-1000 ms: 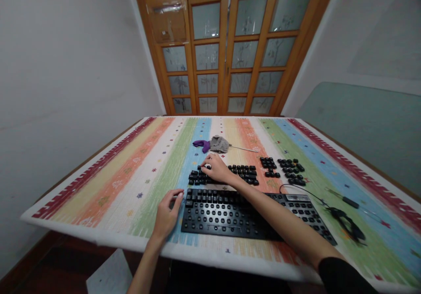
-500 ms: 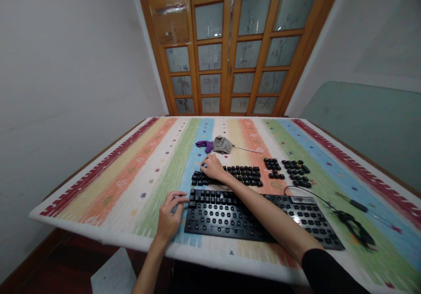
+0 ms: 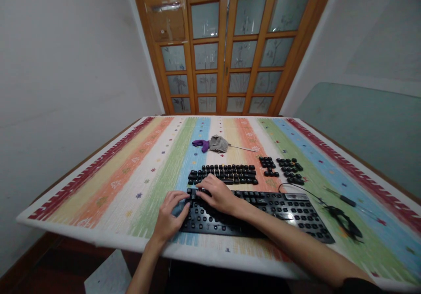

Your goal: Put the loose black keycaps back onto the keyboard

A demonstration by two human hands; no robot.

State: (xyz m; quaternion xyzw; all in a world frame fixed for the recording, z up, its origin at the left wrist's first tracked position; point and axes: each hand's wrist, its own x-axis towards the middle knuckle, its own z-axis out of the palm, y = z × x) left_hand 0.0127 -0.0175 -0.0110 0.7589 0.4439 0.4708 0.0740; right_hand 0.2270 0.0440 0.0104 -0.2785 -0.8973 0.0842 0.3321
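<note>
A black keyboard lies near the table's front edge, with keycaps on its back rows and bare key stems over much of the rest. My left hand grips its left edge near the back corner, thumb and fingers bent together there. Over the upper left keys, my right hand has its fingers pinched on a small black keycap, mostly hidden by the fingertips. Behind the keyboard lie rows of loose keycaps; smaller groups of keycaps sit further right.
A grey cloth with a purple part and a thin metal rod lies behind the keycaps. To the right are a screwdriver and a bundled black cable. A striped tablecloth covers the table; wooden glass doors stand beyond.
My right hand has come back from the loose keycaps to the keyboard's upper left. My left hand stays at the keyboard's left edge. The view has shifted slightly.
</note>
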